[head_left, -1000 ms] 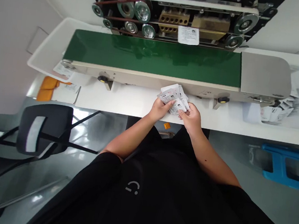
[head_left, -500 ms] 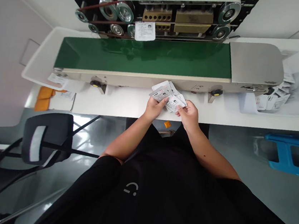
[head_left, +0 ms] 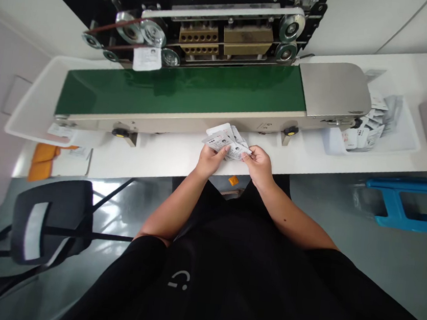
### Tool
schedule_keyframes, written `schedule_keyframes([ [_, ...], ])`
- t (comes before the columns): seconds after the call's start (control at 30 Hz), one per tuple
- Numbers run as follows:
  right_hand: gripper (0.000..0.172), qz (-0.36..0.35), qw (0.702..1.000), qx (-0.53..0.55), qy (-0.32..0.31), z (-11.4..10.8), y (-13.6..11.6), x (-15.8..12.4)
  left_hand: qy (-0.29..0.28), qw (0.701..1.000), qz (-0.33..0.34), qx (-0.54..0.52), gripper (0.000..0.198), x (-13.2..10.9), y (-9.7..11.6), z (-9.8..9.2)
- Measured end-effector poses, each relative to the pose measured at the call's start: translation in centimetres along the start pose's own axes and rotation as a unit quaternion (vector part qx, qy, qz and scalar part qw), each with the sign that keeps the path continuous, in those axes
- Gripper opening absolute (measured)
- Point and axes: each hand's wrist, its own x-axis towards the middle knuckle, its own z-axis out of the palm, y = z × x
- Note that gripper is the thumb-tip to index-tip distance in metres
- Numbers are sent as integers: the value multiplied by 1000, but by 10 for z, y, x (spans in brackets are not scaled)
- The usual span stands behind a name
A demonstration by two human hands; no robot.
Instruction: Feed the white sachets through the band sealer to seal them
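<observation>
Your left grip (head_left: 210, 162) and right grip (head_left: 259, 166) are both clamped on a fan of white sachets (head_left: 225, 142), held between them just above the near edge of the tabletop (head_left: 159, 160). Its long axis runs roughly left to right, and its bulk sits closer to your left grip. It points toward the green conveyor belt (head_left: 182, 92) of the sealing machine (head_left: 219, 37), without touching it. Off to your right, a white tray (head_left: 415, 144) holds more sachets (head_left: 367, 130), piled loosely

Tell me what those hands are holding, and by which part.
A fanned bunch of flat white printed packets, held along its near edge: the left hand at the left end, the right hand at the right.
</observation>
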Motion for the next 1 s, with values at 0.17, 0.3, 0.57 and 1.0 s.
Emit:
schedule_keyframes([
  [0.17,47,5,1000,6,0,0,-4,-2,-27,1000,-9,10,53,-1,3,0],
  [0.3,52,8,1000,11,17,0,-9,-4,-35,999,-21,14,54,-3,3,0],
  [0.57,63,34,996,80,-4,-6,-24,-1,-11,1000,-18,-7,55,-1,1,-1],
  [1.0,57,-101,979,11,176,-49,-88,-12,37,998,-24,-44,63,-1,-4,-1],
])
